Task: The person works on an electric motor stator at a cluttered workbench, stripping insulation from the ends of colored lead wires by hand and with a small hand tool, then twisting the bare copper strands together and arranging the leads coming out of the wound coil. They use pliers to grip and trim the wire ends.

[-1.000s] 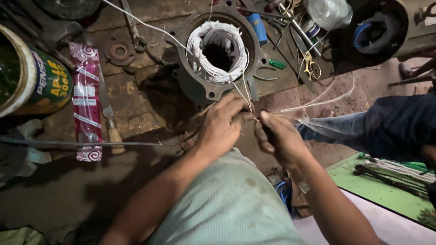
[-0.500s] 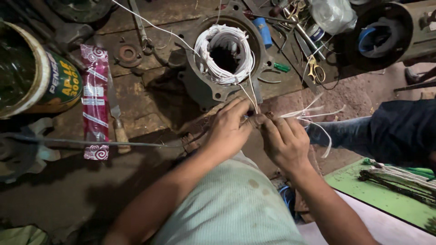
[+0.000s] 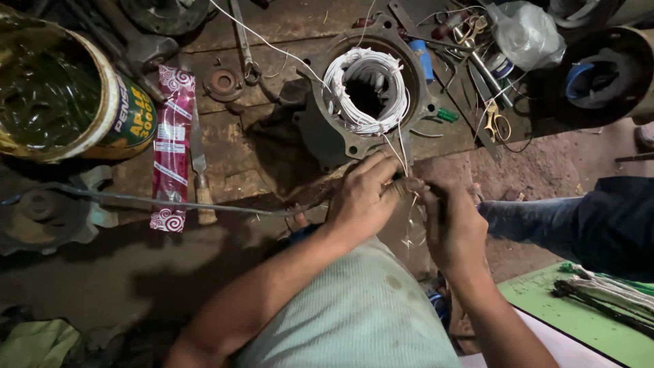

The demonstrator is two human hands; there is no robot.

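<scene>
Head view, looking down at a dirty workshop floor.

Left hand [image 3: 364, 201] curled, fingers pinched on thin white lead wires [image 3: 403, 160] running down from the coil; right hand [image 3: 453, 228] closed just beside it, fingertips meeting the same wires — hands almost touching. Exact grip of the right fingertips partly hidden by the knuckles.

Grey cast-metal motor stator housing [image 3: 327, 133] directly above the hands, lying on the floor, bore facing up; white wire winding [image 3: 368, 92] packed around the bore. Lead wires taut between winding and fingers, loose ends hanging below the hands.

To the left: large round tin of dark grease with yellow-green label [image 3: 65, 95], open. Red and white printed plastic packet [image 3: 172, 146] right of it, and just beside that a narrow blade with a wooden handle [image 3: 201, 180]. Long thin metal rod [image 3: 170, 203] lying across the floor toward the left hand.

Upper right: yellow-handled scissors [image 3: 497, 123] among loose tools, crumpled clear plastic bag [image 3: 524, 34], small green-handled screwdriver [image 3: 444, 114] near the housing.

Lower right — green flat board [image 3: 579, 317] bearing a bundle of wires.
</scene>
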